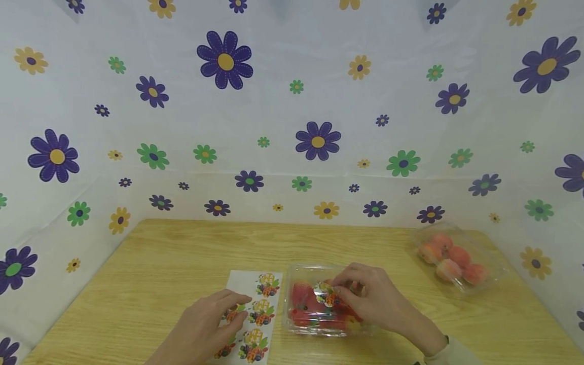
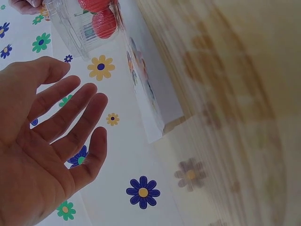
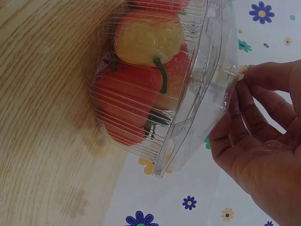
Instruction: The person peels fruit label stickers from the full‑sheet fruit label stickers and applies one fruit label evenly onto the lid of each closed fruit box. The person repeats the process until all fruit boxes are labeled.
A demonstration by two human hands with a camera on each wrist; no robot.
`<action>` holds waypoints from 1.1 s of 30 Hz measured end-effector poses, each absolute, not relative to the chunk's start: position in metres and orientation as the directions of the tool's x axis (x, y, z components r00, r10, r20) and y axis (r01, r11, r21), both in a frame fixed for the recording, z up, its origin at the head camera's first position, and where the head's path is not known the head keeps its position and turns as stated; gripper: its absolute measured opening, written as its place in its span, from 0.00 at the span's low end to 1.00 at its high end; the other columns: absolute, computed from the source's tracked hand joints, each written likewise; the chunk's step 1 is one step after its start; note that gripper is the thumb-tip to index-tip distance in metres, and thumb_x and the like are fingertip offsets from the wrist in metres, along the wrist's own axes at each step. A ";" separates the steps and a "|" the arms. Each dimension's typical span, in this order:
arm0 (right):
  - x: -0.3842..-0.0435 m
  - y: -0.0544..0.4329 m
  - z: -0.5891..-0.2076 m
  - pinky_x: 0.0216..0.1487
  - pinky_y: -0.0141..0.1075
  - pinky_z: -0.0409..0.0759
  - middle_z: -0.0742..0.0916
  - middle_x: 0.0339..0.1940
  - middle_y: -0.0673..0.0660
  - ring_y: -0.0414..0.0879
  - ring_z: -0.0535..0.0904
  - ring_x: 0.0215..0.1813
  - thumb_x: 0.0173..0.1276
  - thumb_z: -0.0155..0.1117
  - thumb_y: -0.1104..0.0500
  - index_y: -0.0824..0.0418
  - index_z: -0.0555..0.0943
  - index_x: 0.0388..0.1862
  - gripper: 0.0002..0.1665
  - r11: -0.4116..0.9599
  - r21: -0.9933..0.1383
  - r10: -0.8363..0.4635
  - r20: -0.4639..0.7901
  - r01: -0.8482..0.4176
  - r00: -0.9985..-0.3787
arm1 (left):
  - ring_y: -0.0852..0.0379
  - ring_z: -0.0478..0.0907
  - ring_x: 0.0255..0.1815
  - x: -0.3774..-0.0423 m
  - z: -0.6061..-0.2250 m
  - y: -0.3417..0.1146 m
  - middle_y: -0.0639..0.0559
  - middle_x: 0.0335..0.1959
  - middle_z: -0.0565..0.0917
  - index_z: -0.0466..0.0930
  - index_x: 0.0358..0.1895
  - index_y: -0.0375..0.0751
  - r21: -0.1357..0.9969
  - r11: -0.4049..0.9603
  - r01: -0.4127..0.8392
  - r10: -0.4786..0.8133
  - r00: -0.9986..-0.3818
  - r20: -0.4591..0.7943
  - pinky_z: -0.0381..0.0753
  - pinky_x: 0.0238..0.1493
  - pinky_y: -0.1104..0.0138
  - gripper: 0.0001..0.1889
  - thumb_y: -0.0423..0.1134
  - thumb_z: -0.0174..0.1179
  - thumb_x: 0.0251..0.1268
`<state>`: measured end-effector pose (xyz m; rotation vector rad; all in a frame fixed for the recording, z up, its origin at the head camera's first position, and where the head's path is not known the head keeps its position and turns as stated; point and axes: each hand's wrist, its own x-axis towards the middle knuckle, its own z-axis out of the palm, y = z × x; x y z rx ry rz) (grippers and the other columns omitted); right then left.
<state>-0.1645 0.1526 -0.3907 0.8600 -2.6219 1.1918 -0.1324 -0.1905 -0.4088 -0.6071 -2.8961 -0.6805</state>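
Observation:
A clear plastic clamshell box (image 1: 315,328) with red fruit inside stands on the table, its lid closed. My right hand (image 1: 376,299) is over the lid, pinching a round fruit-print sticker (image 1: 323,294) between thumb and finger. In the right wrist view the box (image 3: 141,94) shows red and yellow fruit with green stems, and the other fingers of the hand (image 3: 268,117) rest near the lid. A white sheet of round fruit-print stickers (image 1: 239,284) lies left of the box. Over that sheet hovers my left hand (image 1: 205,324), its fingers loosely bent around nothing.
Another clear box (image 1: 465,289) with several orange-red fruits stands at the back right of the wooden table (image 1: 182,248). A white flower-print cloth (image 1: 274,111) hangs behind the table and along both sides.

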 end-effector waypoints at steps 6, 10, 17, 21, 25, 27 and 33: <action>-0.165 0.153 -0.392 0.30 0.29 0.80 0.89 0.34 0.50 0.31 0.76 0.30 0.68 0.71 0.62 0.55 0.89 0.37 0.03 0.515 -0.631 -0.453 0.374 -0.580 -0.809 | 0.64 0.85 0.43 -0.132 -0.409 -0.191 0.63 0.47 0.88 0.86 0.53 0.55 0.408 0.818 0.406 0.358 -0.914 0.190 0.85 0.42 0.66 0.11 0.44 0.66 0.70; -0.165 0.153 -0.392 0.30 0.29 0.80 0.89 0.34 0.51 0.31 0.75 0.30 0.69 0.70 0.61 0.56 0.90 0.38 0.03 0.515 -0.634 -0.455 0.368 -0.577 -0.811 | 0.63 0.86 0.44 -0.132 -0.410 -0.191 0.63 0.47 0.88 0.86 0.53 0.54 0.397 0.811 0.429 0.373 -0.903 0.213 0.85 0.42 0.65 0.11 0.43 0.66 0.70; -0.164 0.154 -0.392 0.28 0.29 0.78 0.89 0.34 0.50 0.32 0.75 0.29 0.69 0.70 0.62 0.56 0.89 0.37 0.03 0.511 -0.643 -0.455 0.362 -0.571 -0.814 | 0.63 0.85 0.43 -0.131 -0.411 -0.193 0.62 0.47 0.88 0.86 0.53 0.54 0.398 0.799 0.450 0.392 -0.893 0.223 0.84 0.41 0.66 0.11 0.43 0.65 0.70; -0.164 0.154 -0.392 0.29 0.29 0.79 0.89 0.34 0.49 0.32 0.75 0.30 0.70 0.69 0.62 0.55 0.89 0.38 0.04 0.511 -0.641 -0.459 0.360 -0.572 -0.813 | 0.63 0.85 0.43 -0.131 -0.411 -0.193 0.63 0.47 0.88 0.86 0.53 0.54 0.402 0.800 0.445 0.387 -0.895 0.219 0.84 0.41 0.66 0.11 0.43 0.65 0.70; -0.164 0.154 -0.393 0.30 0.29 0.79 0.89 0.35 0.49 0.31 0.75 0.30 0.70 0.69 0.61 0.55 0.90 0.39 0.04 0.514 -0.635 -0.462 0.362 -0.577 -0.810 | 0.64 0.85 0.43 -0.131 -0.411 -0.192 0.62 0.46 0.88 0.86 0.52 0.54 0.399 0.801 0.447 0.387 -0.894 0.227 0.84 0.41 0.66 0.10 0.43 0.66 0.70; -0.165 0.153 -0.392 0.30 0.29 0.79 0.89 0.35 0.48 0.31 0.75 0.30 0.69 0.70 0.62 0.55 0.90 0.39 0.04 0.516 -0.631 -0.463 0.363 -0.579 -0.808 | 0.64 0.85 0.42 -0.131 -0.412 -0.192 0.62 0.46 0.88 0.87 0.52 0.54 0.396 0.801 0.448 0.386 -0.893 0.231 0.84 0.40 0.66 0.10 0.42 0.66 0.70; -0.165 0.152 -0.391 0.29 0.28 0.78 0.89 0.37 0.48 0.30 0.74 0.30 0.68 0.71 0.63 0.55 0.90 0.39 0.05 0.523 -0.616 -0.466 0.373 -0.589 -0.803 | 0.66 0.84 0.41 -0.131 -0.411 -0.191 0.62 0.45 0.88 0.87 0.51 0.54 0.397 0.805 0.440 0.376 -0.897 0.232 0.84 0.39 0.68 0.10 0.42 0.66 0.69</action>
